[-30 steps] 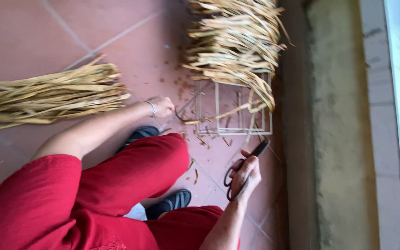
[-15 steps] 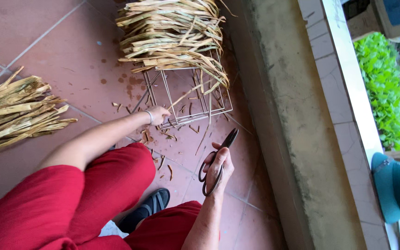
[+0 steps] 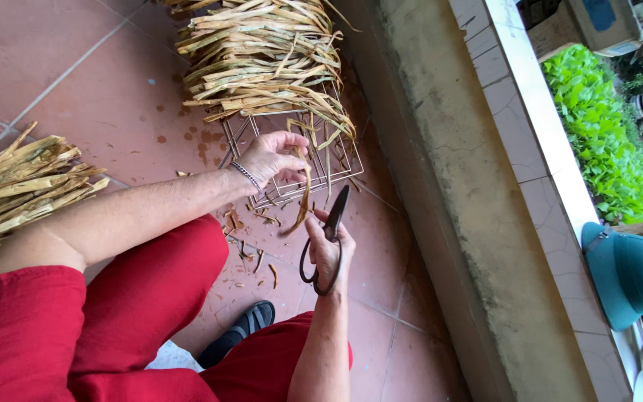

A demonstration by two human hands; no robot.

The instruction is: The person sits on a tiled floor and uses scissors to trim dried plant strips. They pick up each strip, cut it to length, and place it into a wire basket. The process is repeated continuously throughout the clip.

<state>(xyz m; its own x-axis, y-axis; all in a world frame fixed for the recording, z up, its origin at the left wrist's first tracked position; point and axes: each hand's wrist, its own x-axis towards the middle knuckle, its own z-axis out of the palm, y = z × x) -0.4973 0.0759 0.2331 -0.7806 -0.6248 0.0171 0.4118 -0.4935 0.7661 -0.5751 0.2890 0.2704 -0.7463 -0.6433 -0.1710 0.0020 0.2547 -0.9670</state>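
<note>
Two hands are seen: the left hand [image 3: 271, 158] near the centre and the right hand [image 3: 330, 249] just below it. One pair of scissors [image 3: 326, 240] is counted. Two piles of dried strips are counted, one pile [image 3: 262, 56] at the top, another pile [image 3: 20, 186] at the left edge. One wire rack [image 3: 340, 165], one green helmet [image 3: 630, 274] at the lower right and one black sandal [image 3: 243, 329] are seen

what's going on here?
A person in red clothes sits on a tiled floor. The left hand pinches a dry leaf strip hanging from the wire frame, which is partly covered in woven strips. The right hand holds dark scissors, blades pointing up near the strip. A loose strip bundle lies to the left.
</note>
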